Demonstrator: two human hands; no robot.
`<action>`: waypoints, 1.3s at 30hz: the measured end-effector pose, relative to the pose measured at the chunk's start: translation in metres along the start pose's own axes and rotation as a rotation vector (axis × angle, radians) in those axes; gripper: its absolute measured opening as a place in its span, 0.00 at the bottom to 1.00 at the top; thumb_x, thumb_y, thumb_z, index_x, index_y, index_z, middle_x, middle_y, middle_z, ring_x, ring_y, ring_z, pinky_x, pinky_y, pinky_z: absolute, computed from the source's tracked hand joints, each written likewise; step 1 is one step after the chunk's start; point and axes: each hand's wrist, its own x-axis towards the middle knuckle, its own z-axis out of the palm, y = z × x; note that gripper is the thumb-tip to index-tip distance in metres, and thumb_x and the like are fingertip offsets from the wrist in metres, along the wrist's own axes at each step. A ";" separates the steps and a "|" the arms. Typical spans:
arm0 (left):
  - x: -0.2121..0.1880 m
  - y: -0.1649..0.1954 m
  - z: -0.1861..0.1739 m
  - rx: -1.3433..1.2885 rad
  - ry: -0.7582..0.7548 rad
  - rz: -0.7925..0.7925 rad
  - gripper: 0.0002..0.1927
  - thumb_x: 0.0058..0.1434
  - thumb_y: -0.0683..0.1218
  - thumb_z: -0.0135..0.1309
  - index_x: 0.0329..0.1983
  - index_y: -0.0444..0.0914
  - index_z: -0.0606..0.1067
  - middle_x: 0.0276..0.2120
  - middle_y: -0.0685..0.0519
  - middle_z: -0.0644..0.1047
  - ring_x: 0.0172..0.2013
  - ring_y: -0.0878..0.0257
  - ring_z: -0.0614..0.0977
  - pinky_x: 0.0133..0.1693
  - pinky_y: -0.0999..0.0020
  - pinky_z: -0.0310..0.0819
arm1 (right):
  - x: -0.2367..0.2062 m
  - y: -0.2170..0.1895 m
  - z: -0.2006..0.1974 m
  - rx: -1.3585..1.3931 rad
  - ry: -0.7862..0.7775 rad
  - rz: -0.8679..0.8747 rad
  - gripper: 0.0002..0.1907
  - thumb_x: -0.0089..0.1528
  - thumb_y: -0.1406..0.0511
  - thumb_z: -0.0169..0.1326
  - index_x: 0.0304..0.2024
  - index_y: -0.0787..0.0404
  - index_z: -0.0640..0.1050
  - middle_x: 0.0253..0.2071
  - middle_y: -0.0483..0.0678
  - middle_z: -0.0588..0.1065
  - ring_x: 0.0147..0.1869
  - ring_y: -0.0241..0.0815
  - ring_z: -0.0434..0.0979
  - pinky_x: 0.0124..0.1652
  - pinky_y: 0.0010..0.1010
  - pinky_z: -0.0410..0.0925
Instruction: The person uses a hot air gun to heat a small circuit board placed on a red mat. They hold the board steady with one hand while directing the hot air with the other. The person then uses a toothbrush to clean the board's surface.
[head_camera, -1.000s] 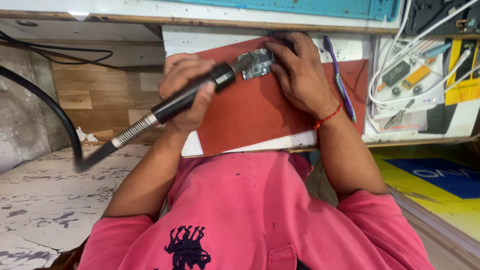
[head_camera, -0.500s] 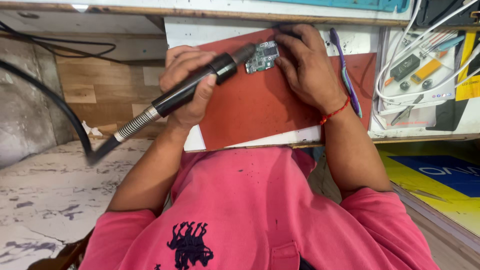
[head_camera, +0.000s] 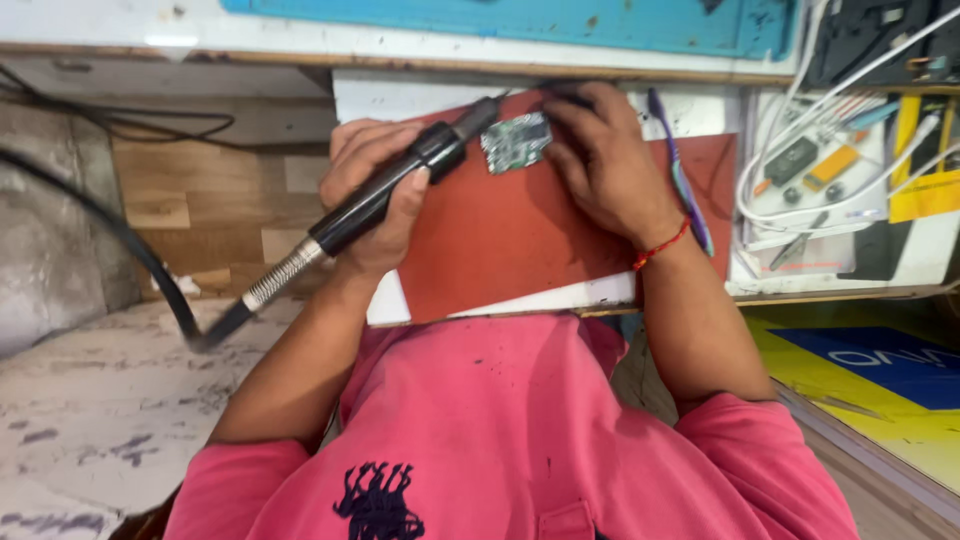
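Observation:
My left hand (head_camera: 372, 190) grips a black hot-air handpiece (head_camera: 385, 195) with a metal spring collar and a black hose trailing down to the left. Its nozzle end points up-right at a small green circuit board (head_camera: 516, 141). The board lies near the top of a red-brown work mat (head_camera: 520, 240). My right hand (head_camera: 605, 165) rests on the mat just right of the board, fingers curled at its edge; what the fingertips hold is hidden. A red thread circles that wrist.
A purple-handled brush (head_camera: 682, 180) lies along the mat's right side. A white tray (head_camera: 850, 200) at the right holds white cables, tweezers and small tools. A blue mat (head_camera: 520, 20) runs along the top. My pink shirt fills the lower frame.
The view has shifted slightly; both hands and the board sit a little higher. The handpiece tip stays aimed at the board, and both hands keep their grip.

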 end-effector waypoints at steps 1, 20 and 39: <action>0.000 0.000 0.002 -0.004 0.032 -0.030 0.17 0.67 0.51 0.60 0.50 0.34 0.78 0.44 0.46 0.81 0.48 0.51 0.80 0.57 0.58 0.72 | 0.000 0.000 -0.002 0.004 -0.004 0.005 0.21 0.64 0.70 0.62 0.59 0.64 0.76 0.63 0.59 0.69 0.67 0.61 0.68 0.65 0.45 0.64; 0.001 0.002 0.002 -0.016 -0.088 0.064 0.17 0.67 0.54 0.59 0.47 0.35 0.79 0.43 0.46 0.83 0.47 0.52 0.82 0.60 0.57 0.71 | -0.001 -0.001 -0.005 -0.037 -0.026 -0.052 0.22 0.64 0.68 0.63 0.60 0.62 0.78 0.64 0.58 0.69 0.68 0.60 0.67 0.66 0.47 0.62; -0.002 0.002 0.005 -0.010 -0.105 0.071 0.16 0.64 0.53 0.59 0.45 0.36 0.79 0.42 0.47 0.83 0.47 0.53 0.81 0.59 0.55 0.71 | -0.006 0.001 -0.005 -0.033 -0.027 -0.033 0.23 0.64 0.68 0.63 0.62 0.61 0.78 0.65 0.58 0.69 0.69 0.60 0.67 0.67 0.47 0.62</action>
